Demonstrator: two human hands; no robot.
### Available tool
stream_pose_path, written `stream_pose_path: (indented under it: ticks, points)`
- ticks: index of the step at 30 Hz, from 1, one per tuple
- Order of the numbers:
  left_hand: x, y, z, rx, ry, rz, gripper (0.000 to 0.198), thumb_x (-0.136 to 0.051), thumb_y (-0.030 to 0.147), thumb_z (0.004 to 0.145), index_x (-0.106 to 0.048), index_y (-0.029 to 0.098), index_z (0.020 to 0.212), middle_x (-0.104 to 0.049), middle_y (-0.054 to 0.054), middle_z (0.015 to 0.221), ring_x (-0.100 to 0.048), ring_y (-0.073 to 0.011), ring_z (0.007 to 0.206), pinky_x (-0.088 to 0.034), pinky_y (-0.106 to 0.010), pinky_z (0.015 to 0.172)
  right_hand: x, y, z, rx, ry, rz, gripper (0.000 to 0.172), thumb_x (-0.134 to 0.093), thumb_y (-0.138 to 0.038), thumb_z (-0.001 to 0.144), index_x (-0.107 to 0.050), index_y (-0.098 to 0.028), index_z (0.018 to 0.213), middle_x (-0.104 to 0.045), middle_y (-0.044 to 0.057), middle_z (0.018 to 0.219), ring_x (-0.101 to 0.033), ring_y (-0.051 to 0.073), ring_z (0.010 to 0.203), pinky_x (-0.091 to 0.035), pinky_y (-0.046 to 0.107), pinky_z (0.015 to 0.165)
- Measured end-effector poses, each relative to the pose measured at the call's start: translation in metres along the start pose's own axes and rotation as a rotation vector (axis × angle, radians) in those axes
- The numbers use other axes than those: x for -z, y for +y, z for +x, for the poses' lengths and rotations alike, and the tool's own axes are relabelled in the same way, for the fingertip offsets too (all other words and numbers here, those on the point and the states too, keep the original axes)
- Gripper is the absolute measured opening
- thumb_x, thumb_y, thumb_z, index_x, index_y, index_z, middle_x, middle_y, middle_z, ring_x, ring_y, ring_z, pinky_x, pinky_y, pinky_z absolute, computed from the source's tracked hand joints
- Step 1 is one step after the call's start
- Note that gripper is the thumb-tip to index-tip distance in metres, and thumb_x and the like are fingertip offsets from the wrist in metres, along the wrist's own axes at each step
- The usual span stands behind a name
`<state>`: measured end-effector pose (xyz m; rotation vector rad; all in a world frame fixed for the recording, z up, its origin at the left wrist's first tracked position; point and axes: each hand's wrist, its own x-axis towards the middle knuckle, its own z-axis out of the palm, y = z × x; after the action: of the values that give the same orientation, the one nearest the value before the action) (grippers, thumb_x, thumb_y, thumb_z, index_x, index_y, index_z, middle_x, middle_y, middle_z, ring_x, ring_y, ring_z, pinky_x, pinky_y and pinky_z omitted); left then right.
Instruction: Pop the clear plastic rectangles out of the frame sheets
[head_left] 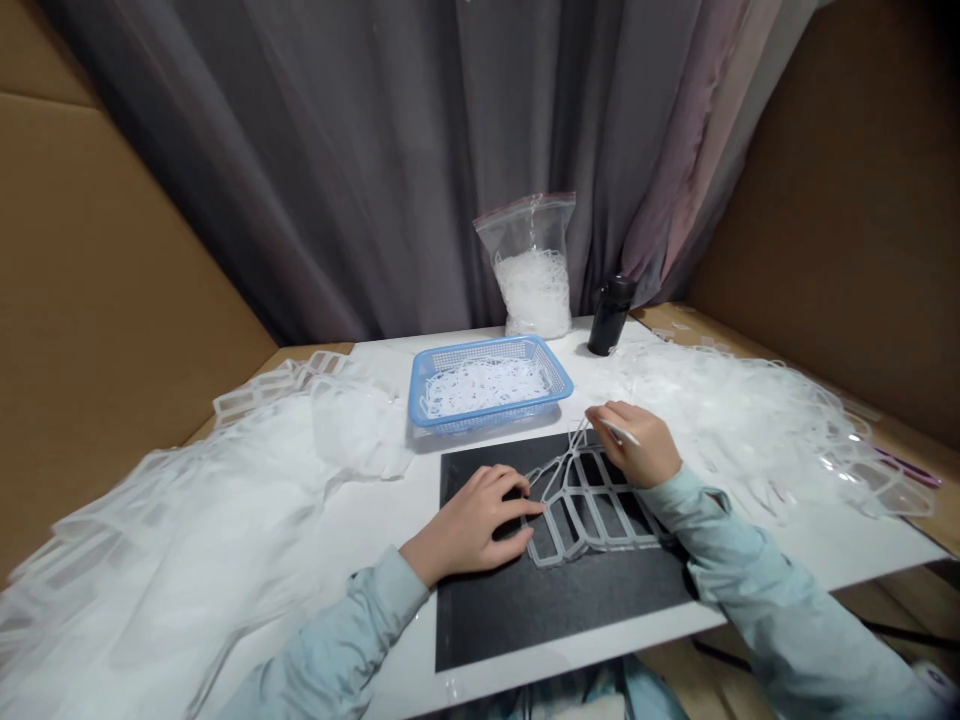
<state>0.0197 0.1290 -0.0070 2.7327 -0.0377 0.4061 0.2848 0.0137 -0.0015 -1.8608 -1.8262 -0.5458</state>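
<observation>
Plastic frames (598, 491) lie between our two hands, flat on a black mat (480, 630). Our left hand (480, 525) comes in low with its back up and its fingers bent and spread. The thumb and pointing finger are apart, and the pointing finger touches the near edge of the frames. Our right hand (636, 445) sits at the far side of the frames, curled tight around a thin white stick (620, 432). Its fingertips are turned away, so we cannot tell what else they pinch by the loose strips. Our right sleeve (765, 575) hides one end of the frames. Both sleeves run out of view. Past our hands is a blue basket (480, 414).
</observation>
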Motion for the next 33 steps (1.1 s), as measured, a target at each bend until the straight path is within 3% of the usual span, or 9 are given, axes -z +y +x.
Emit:
stream_pose_path:
  ticks: [7, 16, 25, 29, 33]
  points:
    - [-0.001, 0.002, 0.0, -0.011, 0.008, 0.005, 0.021, -0.056, 0.027, 0.091, -0.064, 0.021, 0.11, -0.064, -0.007, 0.106, -0.056, -0.0228, 0.103, -0.038, -0.037, 0.089, -0.014, 0.007, -0.004, -0.125, -0.07, -0.018, 0.028, -0.041, -0.028, 0.099, -0.064, -0.02, 0.086, -0.068, 0.007, 0.078, -0.06, 0.019, 0.066, -0.036, 0.028, 0.059]
    - [0.0, 0.005, 0.001, 0.022, 0.0, 0.023, 0.008, -0.058, 0.027, 0.086, -0.06, 0.02, 0.086, -0.058, 0.001, 0.072, -0.052, -0.0155, 0.071, -0.036, -0.032, 0.07, -0.032, 0.01, -0.006, -0.169, -0.148, 0.138, 0.029, -0.04, -0.034, 0.101, -0.065, -0.021, 0.092, -0.073, 0.007, 0.089, -0.069, 0.021, 0.086, -0.046, 0.026, 0.071]
    - [-0.005, 0.007, -0.004, -0.021, 0.034, 0.044, 0.018, -0.054, 0.028, 0.089, -0.056, 0.02, 0.074, -0.048, 0.003, 0.059, -0.045, -0.0124, 0.056, -0.035, -0.029, 0.064, -0.034, 0.022, -0.005, -0.303, -0.11, 0.366, 0.034, -0.042, -0.042, 0.099, -0.066, -0.019, 0.089, -0.072, 0.009, 0.085, -0.067, 0.022, 0.077, -0.049, 0.031, 0.071]
    - [-0.004, 0.008, -0.003, -0.074, 0.045, 0.08, 0.018, -0.051, 0.026, 0.091, -0.059, 0.019, 0.076, -0.052, 0.001, 0.062, -0.048, -0.014, 0.06, -0.034, -0.03, 0.063, -0.028, 0.015, -0.002, -0.343, -0.121, 0.562, 0.047, -0.039, -0.054, 0.098, -0.065, -0.016, 0.089, -0.071, 0.011, 0.086, -0.066, 0.021, 0.07, -0.052, 0.032, 0.066]
    - [-0.004, 0.008, -0.003, -0.135, 0.043, 0.119, 0.019, -0.05, 0.027, 0.093, -0.067, 0.019, 0.097, -0.061, -0.003, 0.077, -0.053, -0.0172, 0.072, -0.036, -0.031, 0.067, -0.019, -0.003, 0.0, -0.231, -0.33, 0.85, 0.056, -0.044, -0.066, 0.093, -0.066, -0.015, 0.09, -0.072, 0.008, 0.081, -0.069, 0.018, 0.067, -0.057, 0.03, 0.062]
